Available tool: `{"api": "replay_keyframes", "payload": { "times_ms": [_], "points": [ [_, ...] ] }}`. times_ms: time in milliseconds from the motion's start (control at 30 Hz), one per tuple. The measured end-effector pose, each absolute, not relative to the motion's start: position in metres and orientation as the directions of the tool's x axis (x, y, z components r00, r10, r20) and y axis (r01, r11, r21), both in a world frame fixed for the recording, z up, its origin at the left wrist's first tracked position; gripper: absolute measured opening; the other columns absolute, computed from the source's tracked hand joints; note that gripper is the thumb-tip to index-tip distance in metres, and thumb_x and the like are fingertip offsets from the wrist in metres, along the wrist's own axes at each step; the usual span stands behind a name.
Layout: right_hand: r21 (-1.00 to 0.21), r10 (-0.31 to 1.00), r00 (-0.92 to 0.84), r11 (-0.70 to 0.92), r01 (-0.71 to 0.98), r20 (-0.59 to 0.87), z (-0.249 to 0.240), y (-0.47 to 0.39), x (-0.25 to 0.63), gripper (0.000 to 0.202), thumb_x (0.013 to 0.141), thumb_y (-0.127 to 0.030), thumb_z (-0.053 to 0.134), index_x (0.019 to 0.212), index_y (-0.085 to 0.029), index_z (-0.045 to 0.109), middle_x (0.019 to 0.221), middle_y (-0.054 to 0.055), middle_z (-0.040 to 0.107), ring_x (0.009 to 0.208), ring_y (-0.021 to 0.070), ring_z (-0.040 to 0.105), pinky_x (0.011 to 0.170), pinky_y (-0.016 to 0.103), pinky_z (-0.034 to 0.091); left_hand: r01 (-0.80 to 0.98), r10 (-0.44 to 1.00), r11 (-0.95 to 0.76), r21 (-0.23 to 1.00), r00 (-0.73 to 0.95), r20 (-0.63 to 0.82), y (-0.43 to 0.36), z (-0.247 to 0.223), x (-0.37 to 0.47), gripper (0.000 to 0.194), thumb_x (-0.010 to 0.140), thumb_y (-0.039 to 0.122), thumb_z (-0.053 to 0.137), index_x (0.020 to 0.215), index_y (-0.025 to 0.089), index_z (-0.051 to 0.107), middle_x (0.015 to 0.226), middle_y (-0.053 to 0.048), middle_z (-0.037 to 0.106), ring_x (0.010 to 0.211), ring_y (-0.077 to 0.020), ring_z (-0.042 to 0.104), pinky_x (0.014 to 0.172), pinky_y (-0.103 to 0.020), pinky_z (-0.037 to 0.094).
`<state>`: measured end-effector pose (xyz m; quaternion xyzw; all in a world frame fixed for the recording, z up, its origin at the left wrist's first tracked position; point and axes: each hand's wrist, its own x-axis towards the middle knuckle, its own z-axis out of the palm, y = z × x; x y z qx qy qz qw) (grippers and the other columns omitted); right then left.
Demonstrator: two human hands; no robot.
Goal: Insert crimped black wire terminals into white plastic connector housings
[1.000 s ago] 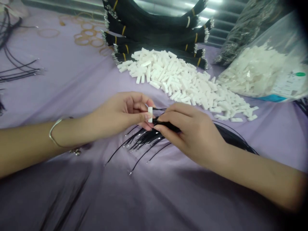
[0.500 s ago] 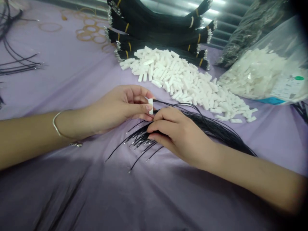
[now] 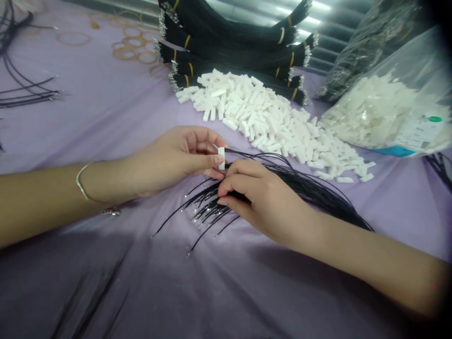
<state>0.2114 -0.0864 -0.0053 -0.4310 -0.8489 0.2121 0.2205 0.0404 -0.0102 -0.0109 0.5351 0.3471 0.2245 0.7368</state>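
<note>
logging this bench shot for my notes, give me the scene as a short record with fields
left hand: left hand pinches white connector, thumb in front
right hand: right hand has thumb and fingers around black wires
wire tips: silvery, fanned out below the hands
behind: pile of white pieces, banded black bundles
right side: clear bag of white pieces
upper left: yellowish bands
surface: purple cloth

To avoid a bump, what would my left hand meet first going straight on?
Likely the black wires just past the white connector in the left hand, then the right hand; depth is unclear.
</note>
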Motion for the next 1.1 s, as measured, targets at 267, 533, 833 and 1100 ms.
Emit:
{"api": "replay_keyframes", "payload": {
  "times_ms": [267,533,833,1100],
  "points": [
    [-0.648,0.878,-0.465,0.420,0.635,0.113,-0.002,-0.092,0.208,0.011,0.086,-0.009,0.044,0.081,-0.011,0.053,0.088,0.009,0.052,0.086,0.0156,0.047,0.082,0.031,0.041,0.050,0.711,0.318,0.947,0.648,-0.273,-0.011,-0.010,0.041,0.019,0.073,0.012,0.066,0.090,0.012,0.056,0.074,0.000,0.063,0.067,-0.0100,0.063,0.066,-0.019,0.055],
    [-0.798,0.920,-0.363,0.326,0.506,0.146,0.006,-0.093,0.215,0.006,0.088,-0.016,0.047,0.085,-0.013,0.052,0.078,0.001,0.054,0.069,0.0072,0.048,0.065,0.019,0.041,0.055,0.681,0.332,0.942,0.677,-0.279,-0.010,-0.007,0.039,0.019,0.074,0.010,0.064,0.091,0.013,0.056,0.073,0.001,0.063,0.067,-0.0088,0.064,0.062,-0.015,0.053],
    [-0.819,0.973,-0.119,0.231,0.525,0.198,0.010,-0.087,0.222,0.017,0.082,-0.014,0.052,0.065,-0.015,0.048,0.058,-0.002,0.046,0.054,0.0059,0.040,0.049,0.019,0.033,0.025,0.625,0.331,0.943,0.743,-0.239,-0.010,-0.008,0.035,0.016,0.078,0.013,0.064,0.093,0.014,0.058,0.079,-0.002,0.065,0.071,-0.0100,0.064,0.069,-0.020,0.055],
    [-0.745,0.978,-0.066,0.194,0.639,0.198,0.007,-0.083,0.225,0.016,0.077,-0.013,0.053,0.062,-0.016,0.046,0.054,-0.002,0.046,0.049,0.0061,0.039,0.044,0.019,0.032,0.043,0.623,0.315,0.948,0.744,-0.241,-0.010,-0.008,0.035,0.011,0.079,0.015,0.063,0.089,0.015,0.062,0.077,-0.001,0.064,0.071,-0.0106,0.063,0.068,-0.021,0.055]
  ]
}}
